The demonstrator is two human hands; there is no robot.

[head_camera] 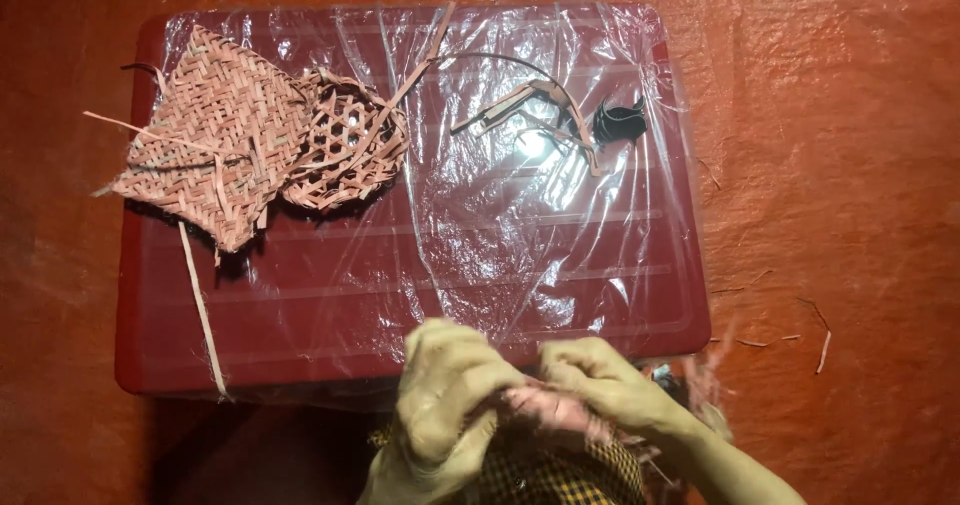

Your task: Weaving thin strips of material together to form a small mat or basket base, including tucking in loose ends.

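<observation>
pink woven strips sit at the near edge of the red tray, pinched between left hand and right hand, fingers closed together. the picture is blurred there; i think a thin strip can snap or slip if it is pulled hard.

Single head view, steeply downward (close) over red board
</observation>
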